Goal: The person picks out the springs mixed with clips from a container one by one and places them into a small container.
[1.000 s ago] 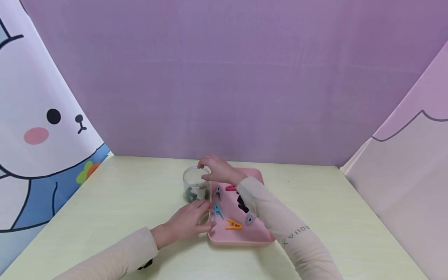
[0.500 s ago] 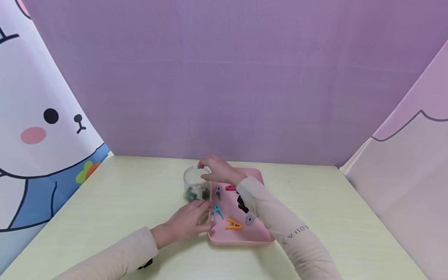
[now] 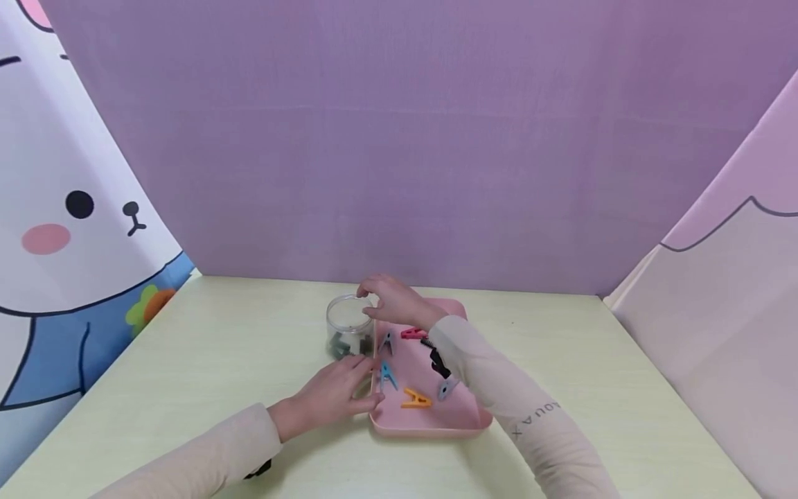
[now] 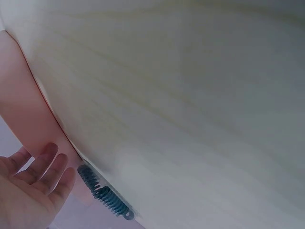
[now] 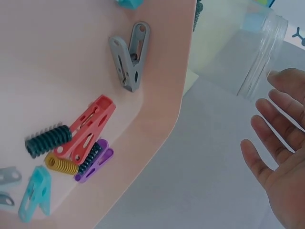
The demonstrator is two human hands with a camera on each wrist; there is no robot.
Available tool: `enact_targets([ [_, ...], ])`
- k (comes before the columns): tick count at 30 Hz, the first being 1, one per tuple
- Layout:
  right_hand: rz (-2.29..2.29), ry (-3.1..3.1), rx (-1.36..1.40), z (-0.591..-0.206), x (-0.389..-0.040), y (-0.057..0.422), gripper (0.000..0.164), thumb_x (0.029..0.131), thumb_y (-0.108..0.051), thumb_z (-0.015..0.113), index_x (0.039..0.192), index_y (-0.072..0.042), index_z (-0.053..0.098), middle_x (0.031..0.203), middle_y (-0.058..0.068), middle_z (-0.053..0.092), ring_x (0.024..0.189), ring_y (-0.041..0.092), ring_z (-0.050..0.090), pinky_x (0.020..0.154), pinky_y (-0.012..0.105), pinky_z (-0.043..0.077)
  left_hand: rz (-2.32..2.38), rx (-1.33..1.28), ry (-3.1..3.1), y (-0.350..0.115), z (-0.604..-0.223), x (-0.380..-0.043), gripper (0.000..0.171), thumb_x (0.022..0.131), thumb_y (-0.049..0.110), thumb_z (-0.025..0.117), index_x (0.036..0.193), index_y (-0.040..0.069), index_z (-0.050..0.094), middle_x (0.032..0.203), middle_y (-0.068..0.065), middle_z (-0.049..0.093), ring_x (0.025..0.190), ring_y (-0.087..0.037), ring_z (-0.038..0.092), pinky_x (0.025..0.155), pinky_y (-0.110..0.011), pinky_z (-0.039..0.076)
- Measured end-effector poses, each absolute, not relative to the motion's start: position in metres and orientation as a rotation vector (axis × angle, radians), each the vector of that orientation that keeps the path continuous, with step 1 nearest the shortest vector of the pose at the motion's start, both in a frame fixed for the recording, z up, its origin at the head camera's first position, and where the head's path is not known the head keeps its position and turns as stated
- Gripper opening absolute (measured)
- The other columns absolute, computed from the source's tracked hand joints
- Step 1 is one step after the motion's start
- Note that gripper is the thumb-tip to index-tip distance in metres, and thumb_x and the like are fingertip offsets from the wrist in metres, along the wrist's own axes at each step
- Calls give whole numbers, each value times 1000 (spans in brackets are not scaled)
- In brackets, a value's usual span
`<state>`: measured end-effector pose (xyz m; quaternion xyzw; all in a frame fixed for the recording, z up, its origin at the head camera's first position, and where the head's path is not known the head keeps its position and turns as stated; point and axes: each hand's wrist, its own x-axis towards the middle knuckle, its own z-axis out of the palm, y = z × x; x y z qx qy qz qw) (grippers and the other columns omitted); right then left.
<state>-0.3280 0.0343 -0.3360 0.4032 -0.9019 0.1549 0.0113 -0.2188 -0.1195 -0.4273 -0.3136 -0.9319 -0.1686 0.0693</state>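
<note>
Left hand [image 3: 330, 394] at the pink tray's [image 3: 430, 421] left wall, just in front of the clear jar [image 3: 335, 333]; grip relaxed, fingers loosely spread, nothing visible in it. Right hand [image 3: 399, 303] over the tray's far left corner, fingertips by the jar's mouth — grip wide, thumb and fingers apart, nothing seen in it. Cannot tell whether either hand touches the jar.

Jar stands upright on the surface [image 3: 268, 339], just left of the tray; dark green coils [image 4: 112, 199] at its bottom.

In the tray: grey clip [image 5: 130, 83] near the jar side, light blue clip [image 3: 388, 375] nearer the person, orange clip [image 3: 416, 399] toward the near end. Red clip [image 5: 93, 125] sits far side, with a dark green spring [image 5: 47, 140], yellow spring [image 5: 62, 164] and purple clip [image 5: 98, 165] around it — bunched close together.

Purple backdrop [image 3: 405, 138] behind.
</note>
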Motion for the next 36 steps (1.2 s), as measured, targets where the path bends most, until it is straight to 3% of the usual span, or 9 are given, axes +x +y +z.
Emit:
enact_targets([
  [10,487,-2800,1251,-335,-326,52,28,87,-18,60,113,-8,60,112,2,59,111,19,50,97,35,43,-527,-935,-2790,-119,-427,-219,49,83,50,56,117,14,54,111,-3,59,101,-15,56,85,-34,51],
  [18,485,-2834,1196,-337,-318,72,27,87,-21,62,111,-11,60,111,3,59,109,18,51,93,32,46,-524,-947,-2778,-119,-430,-220,50,85,52,53,118,15,54,111,-2,59,100,-14,56,85,-33,50],
  [32,413,-2900,1069,-369,-317,109,26,82,-17,67,108,-11,62,107,5,62,100,20,53,88,38,47,-513,-931,-2786,-119,-432,-220,48,84,51,53,117,16,54,111,-1,59,100,-14,57,85,-33,51],
  [36,467,-2902,1082,-376,-316,117,24,81,-14,68,103,-8,63,103,8,63,96,24,56,92,42,45,-514,-928,-2793,-119,-432,-220,49,84,52,53,118,16,54,112,-2,59,102,-15,57,86,-34,50],
])
